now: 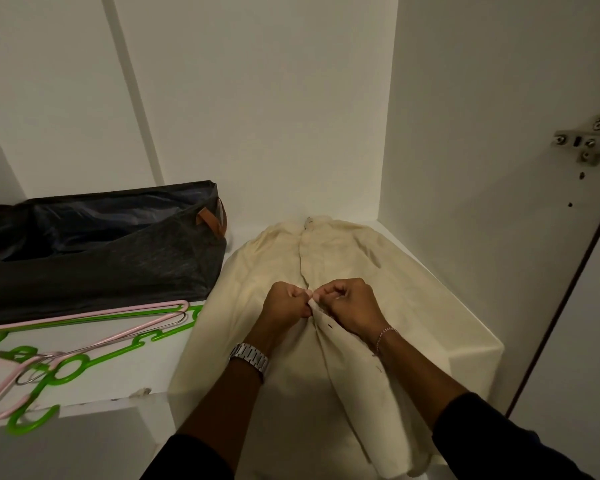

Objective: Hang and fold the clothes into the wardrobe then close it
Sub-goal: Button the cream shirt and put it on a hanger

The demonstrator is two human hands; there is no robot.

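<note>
Where the white wardrobe shelf (pixel 465 306) meets the right side panel, I log one cream button-front shirt (pixel 278 258), laid flat with its collar toward the back wall and its lower part hanging over the shelf's front edge.

Hands: my left hand (pixel 286 303) and right hand (pixel 347 303) meet over the shirt's front placket, both with fingers curled and pinching the fabric edges, knuckles nearly touching. A silver metal link watch (pixel 252 356) sits on the left wrist; a thin chain bracelet (pixel 385 336) on the right. Dark sleeves cover both forearms at the lower frame edge. A few small dark buttonholes or buttons show on the placket below the right hand; I cannot tell which.

Surroundings, left of the shirt on the same shelf:
- One dark grey fabric storage bag (pixel 111 261) with a brown leather-look handle, open-topped, standing just beside the shirt's left shoulder.
- One pink wire-style clothes hanger (pixel 94 341), lying flat in front of the bag.
- One bright green plastic clothes hanger (pixel 80 363), lying under and crossing the pink one, its end overhanging the shelf edge.

Right side: one silver metal door hinge (pixel 589 138) fixed to the side panel, well apart from the shirt. The hangers lie near the shirt's left edge without touching it.
</note>
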